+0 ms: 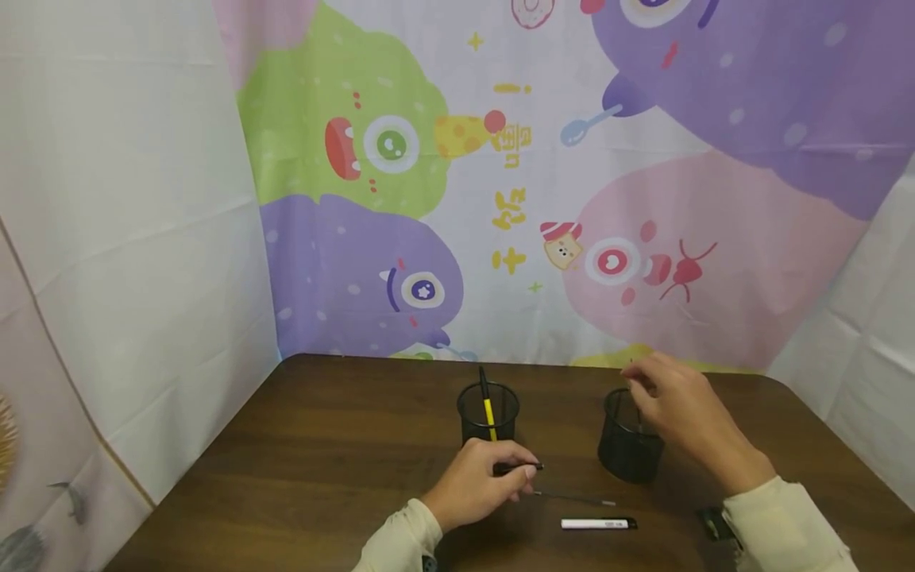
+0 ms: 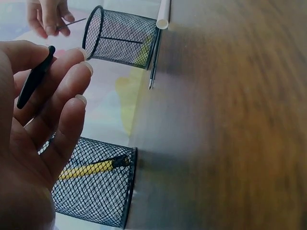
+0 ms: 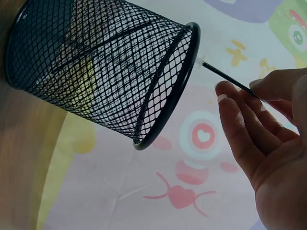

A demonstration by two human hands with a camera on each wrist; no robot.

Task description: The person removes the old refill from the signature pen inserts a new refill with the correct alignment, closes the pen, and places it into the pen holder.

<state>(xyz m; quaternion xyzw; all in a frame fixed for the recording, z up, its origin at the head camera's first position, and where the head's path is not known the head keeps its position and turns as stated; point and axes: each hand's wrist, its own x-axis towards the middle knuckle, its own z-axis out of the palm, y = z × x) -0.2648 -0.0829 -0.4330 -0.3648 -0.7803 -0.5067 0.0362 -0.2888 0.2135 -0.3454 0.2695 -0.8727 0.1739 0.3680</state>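
My left hand (image 1: 482,481) pinches a small black pen cap (image 2: 36,79) between thumb and fingers, in front of the left mesh pen holder (image 2: 96,191). A yellow-and-black pen (image 1: 489,409) stands tilted in that holder. With thumb and fingertips, my right hand (image 3: 268,115) holds a thin dark pen refill (image 3: 228,77) by one end. Its other end points at the open rim of the right mesh pen holder (image 3: 105,62). Another thin dark stick (image 2: 122,40) shows through that holder's mesh.
On the brown table (image 1: 343,461), a pen refill (image 1: 575,499) lies in front of the holders. Nearer me is a white pen barrel (image 1: 593,524) with a black end. A cartoon-print curtain (image 1: 515,318) hangs behind the table, with white cloth (image 1: 143,199) at the left.
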